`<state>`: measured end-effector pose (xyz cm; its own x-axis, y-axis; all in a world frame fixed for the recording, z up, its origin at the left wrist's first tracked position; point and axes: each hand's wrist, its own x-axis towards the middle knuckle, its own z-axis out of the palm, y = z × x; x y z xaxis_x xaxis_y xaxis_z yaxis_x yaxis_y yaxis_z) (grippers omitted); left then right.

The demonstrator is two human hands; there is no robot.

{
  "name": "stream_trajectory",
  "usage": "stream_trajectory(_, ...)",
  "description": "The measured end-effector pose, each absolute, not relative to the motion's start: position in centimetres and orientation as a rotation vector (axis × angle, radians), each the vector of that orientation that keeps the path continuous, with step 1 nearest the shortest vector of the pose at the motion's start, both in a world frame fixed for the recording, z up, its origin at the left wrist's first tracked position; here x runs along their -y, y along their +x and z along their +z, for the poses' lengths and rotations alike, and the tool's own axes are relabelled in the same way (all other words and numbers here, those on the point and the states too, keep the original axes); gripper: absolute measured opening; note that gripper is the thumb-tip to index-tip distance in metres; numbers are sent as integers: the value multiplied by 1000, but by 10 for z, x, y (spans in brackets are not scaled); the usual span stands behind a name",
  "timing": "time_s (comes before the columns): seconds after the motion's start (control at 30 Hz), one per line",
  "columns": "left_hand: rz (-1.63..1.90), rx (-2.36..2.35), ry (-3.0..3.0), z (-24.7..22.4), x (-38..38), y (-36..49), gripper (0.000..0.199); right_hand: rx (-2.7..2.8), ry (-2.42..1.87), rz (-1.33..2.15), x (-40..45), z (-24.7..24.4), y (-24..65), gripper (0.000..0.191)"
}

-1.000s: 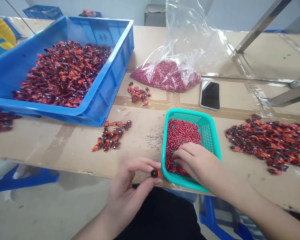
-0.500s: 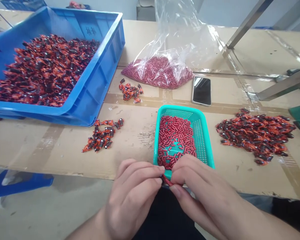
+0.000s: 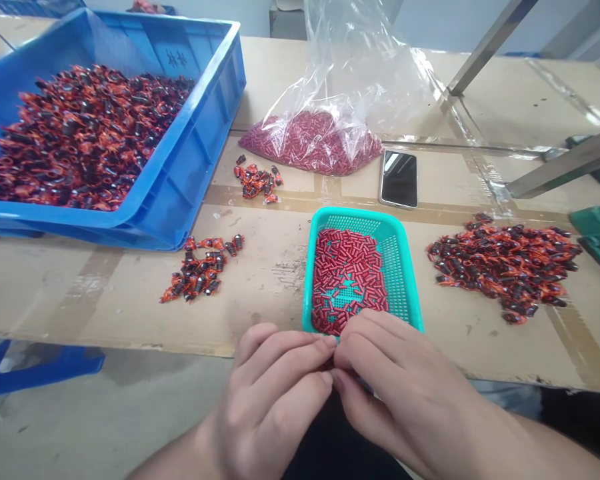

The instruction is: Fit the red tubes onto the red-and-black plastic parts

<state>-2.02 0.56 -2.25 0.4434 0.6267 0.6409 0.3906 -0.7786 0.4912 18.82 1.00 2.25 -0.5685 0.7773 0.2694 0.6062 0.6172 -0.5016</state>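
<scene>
Just in front of the basket, my left hand (image 3: 280,393) and my right hand (image 3: 395,373) meet with pinched fingertips. Between them a sliver of a small red and dark piece (image 3: 326,365) shows; the fingers cover most of it. A green plastic basket (image 3: 411,280) stands right beyond my hands, with many short red metallic tubes (image 3: 347,257) inside. To its left lies a small heap of black-and-orange pieces (image 3: 200,270). A larger heap of similar pieces (image 3: 510,263) spreads on the right.
A large blue crate (image 3: 200,153) at the left holds many black-and-orange pieces. Behind the basket sit a clear bag (image 3: 315,143) of red tubes, a phone (image 3: 399,179) and another little cluster of pieces (image 3: 257,182). Metal bars (image 3: 490,50) rise at the right. Cardboard (image 3: 265,287) covers the table.
My fingertips have drawn closer together, and the red tube that showed between them is now mostly covered. The whole view has shifted slightly.
</scene>
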Motion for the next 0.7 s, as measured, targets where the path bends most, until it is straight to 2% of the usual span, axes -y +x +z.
stream_trajectory(0.07, 1280, -910, 2356, -19, -7, -18, 17, 2292, -1121, 592, -11, 21, 190, 22)
stream_trajectory(0.17, 1264, -988, 2234, -11, -7, -15, 28, 2056, -1170, 1001, -13, 15, 194, 21)
stream_trajectory(0.3, 1241, -1006, 2233, -5, -5, -11, 39, 1735, -1067, 1499, -12, 6, 195, 36)
stream_trajectory(0.7, 1228, -1071, 2163, 6, 0, -7, 12, 1535, -950, 1667, -2, -3, 195, 29)
